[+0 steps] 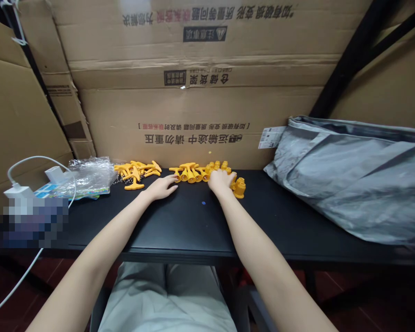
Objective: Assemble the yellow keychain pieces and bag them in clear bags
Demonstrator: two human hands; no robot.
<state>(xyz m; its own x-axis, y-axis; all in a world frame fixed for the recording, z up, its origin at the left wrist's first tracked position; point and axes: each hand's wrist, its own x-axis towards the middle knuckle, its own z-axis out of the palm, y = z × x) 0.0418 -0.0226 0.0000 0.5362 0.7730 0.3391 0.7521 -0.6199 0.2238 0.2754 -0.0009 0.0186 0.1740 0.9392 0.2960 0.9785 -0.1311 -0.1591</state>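
Note:
My left hand [162,186] rests low over the table with its fingers stretched out, fingertips at the left end of a row of yellow bell-ended plastic pieces [191,174]. The wide mouths in this row face me, and some pieces have T-shaped tops. My right hand [221,180] curls down among yellow stepped plastic caps [240,186] to the right of the row. What its fingers close on is hidden behind the hand. Left of my left hand lies a loose heap of yellow T-shaped handles [134,173] with dark chains.
Clear plastic packaging [90,175] lies at the left, beside a white charger [19,198] and cable. A grey fabric bag [349,180] fills the right side. Cardboard [200,106] walls the back of the black table [180,226]. A small blue disc [204,203] lies between my arms.

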